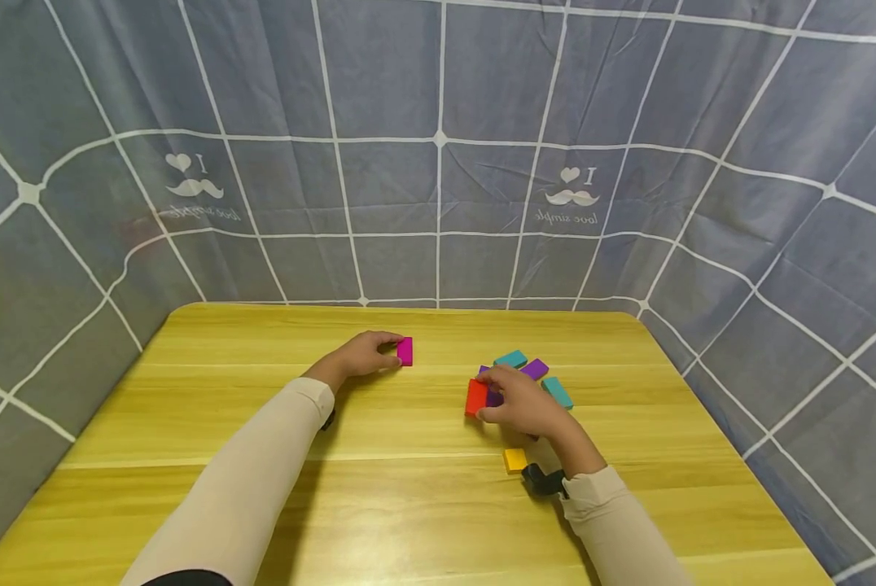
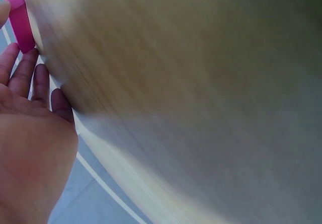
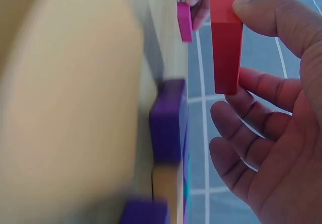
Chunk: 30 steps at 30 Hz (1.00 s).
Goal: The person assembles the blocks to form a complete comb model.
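Observation:
At the far middle of the table, my left hand [image 1: 367,353] pinches a magenta block [image 1: 405,352] by its two ends. The left wrist view shows the thumb at one end of that magenta block [image 2: 21,20] and fingertips at the other. To the right, my right hand [image 1: 524,400] holds a red block [image 1: 475,398] between thumb and fingers. In the right wrist view the red block [image 3: 225,43] appears raised off the table, its lower fingers curving loosely below. Purple blocks [image 3: 168,121] lie on the table beside this hand, partly hidden by it in the head view.
Teal blocks [image 1: 558,392] and a purple block [image 1: 534,369] lie behind and right of my right hand. A yellow block [image 1: 514,461] sits nearer me, by the right wrist's black strap. A grey checked curtain [image 1: 482,195] hangs around the wooden table [image 1: 379,505].

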Each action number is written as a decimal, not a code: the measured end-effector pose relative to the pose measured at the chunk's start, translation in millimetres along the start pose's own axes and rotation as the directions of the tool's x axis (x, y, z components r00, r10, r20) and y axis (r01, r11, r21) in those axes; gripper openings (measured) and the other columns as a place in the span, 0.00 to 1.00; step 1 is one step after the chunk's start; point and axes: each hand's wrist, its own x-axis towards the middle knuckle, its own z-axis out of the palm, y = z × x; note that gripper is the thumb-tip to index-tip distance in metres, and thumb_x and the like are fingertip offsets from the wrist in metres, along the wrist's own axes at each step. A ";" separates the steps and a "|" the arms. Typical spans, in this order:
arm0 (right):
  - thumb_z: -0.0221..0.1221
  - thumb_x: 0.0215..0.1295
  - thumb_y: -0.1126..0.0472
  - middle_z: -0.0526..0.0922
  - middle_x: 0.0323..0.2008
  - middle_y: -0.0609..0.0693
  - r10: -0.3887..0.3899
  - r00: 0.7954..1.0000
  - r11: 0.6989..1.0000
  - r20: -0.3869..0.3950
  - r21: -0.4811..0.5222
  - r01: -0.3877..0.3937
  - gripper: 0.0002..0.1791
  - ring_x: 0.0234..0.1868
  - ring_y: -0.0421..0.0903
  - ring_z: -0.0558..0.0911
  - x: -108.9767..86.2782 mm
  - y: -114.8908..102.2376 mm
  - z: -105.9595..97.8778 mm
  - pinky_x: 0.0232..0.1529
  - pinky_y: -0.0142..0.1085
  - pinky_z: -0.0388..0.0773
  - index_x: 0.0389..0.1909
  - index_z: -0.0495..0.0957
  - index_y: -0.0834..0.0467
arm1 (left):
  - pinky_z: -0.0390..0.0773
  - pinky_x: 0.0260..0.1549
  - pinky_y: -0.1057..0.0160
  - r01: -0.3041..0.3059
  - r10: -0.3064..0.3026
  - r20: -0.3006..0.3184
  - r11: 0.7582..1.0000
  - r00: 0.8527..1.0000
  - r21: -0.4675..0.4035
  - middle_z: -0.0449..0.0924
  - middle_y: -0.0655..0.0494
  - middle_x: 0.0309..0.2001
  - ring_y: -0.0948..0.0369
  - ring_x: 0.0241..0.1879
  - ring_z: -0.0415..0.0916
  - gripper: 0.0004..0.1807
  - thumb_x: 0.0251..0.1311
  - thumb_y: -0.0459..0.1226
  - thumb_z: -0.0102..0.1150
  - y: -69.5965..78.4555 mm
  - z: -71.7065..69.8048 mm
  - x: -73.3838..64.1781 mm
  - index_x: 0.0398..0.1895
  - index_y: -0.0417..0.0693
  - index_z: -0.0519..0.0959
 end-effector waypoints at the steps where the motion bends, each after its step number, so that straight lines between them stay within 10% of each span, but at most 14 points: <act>1: 0.69 0.59 0.57 0.77 0.50 0.50 -0.011 1.000 1.000 0.005 -0.002 0.011 0.27 0.47 0.47 0.77 4.1 -1.3 1.5 0.51 0.44 0.77 0.58 0.76 0.61 | 0.63 0.67 0.48 0.000 0.000 0.002 1.000 1.000 -0.004 0.70 0.42 0.67 0.47 0.68 0.64 0.30 0.66 0.40 0.61 0.2 0.0 0.1 0.70 0.42 0.69; 30: 0.68 0.60 0.59 0.75 0.53 0.51 -0.013 0.993 0.984 0.121 0.178 -0.009 0.27 0.50 0.47 0.77 89.5 -33.1 54.4 0.52 0.38 0.77 0.59 0.75 0.61 | 0.64 0.66 0.46 -0.034 0.034 0.016 0.999 0.999 -0.023 0.70 0.40 0.66 0.47 0.65 0.67 0.28 0.67 0.37 0.58 4.7 -2.5 -4.8 0.69 0.39 0.69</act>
